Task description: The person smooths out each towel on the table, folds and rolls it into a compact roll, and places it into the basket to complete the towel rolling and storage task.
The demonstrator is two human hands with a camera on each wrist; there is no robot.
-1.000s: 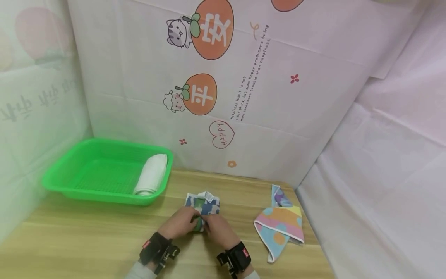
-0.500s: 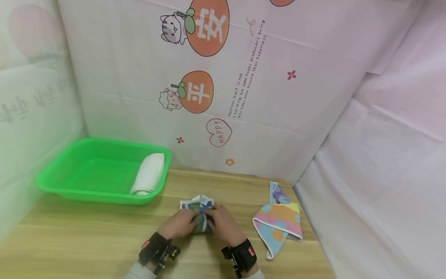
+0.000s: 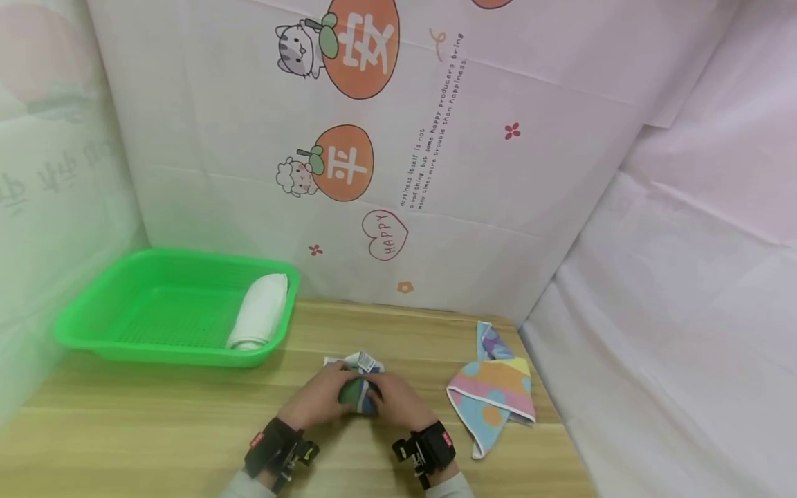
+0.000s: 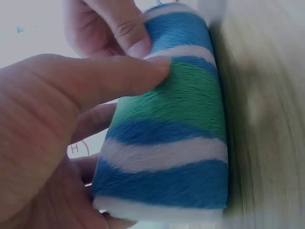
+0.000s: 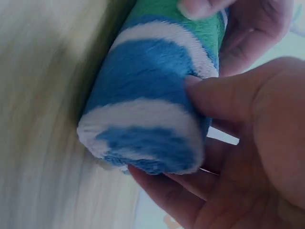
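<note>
A blue, green and white towel (image 3: 356,395), rolled into a thick cylinder, lies on the wooden table between both hands. A short white edge with a tag (image 3: 363,361) shows past its far side. My left hand (image 3: 319,395) grips one end, its thumb pressed on the green band of the towel (image 4: 181,100) in the left wrist view. Around the other end curls my right hand (image 3: 401,401); in the right wrist view its thumb lies on the blue pile of the towel (image 5: 143,71), with fingers at the far side and the spiral end.
A green plastic basket (image 3: 174,356) stands at the back left, with a rolled white towel (image 3: 260,311) inside at its right. To the right, a crumpled multicoloured dotted towel (image 3: 495,394) lies near the table edge. Printed white cloth (image 3: 461,263) hangs behind.
The patterned towel has been rolled further away from me, and less of its flat part shows. My right hand has spread outward to the roll's right end. The view has shifted slightly.
</note>
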